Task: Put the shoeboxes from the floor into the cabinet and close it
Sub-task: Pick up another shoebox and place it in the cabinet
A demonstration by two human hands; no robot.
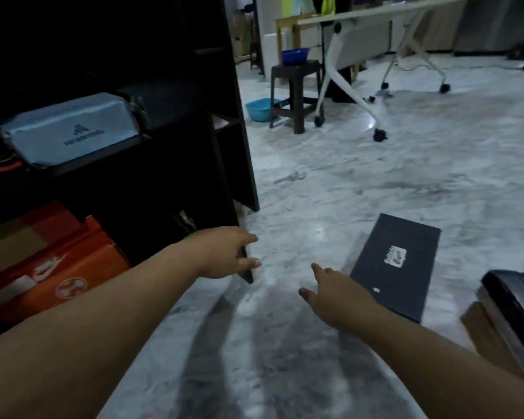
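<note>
Both hands empty, left hand (pixel 224 252) and right hand (pixel 333 293) spread beside the black shoebox (pixel 397 267); likely light, stiff cardboard, best gripped by its long sides.

Black shoebox (pixel 395 267) lies flat on floor; cabinet (pixel 164 86) stands open.

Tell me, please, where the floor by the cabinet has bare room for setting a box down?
Bare marble floor lies open between the cabinet and the dark shoebox, and onward toward the brown stool. The near right is crowded: a stack of boxes sits close beside the dark shoebox.
</note>
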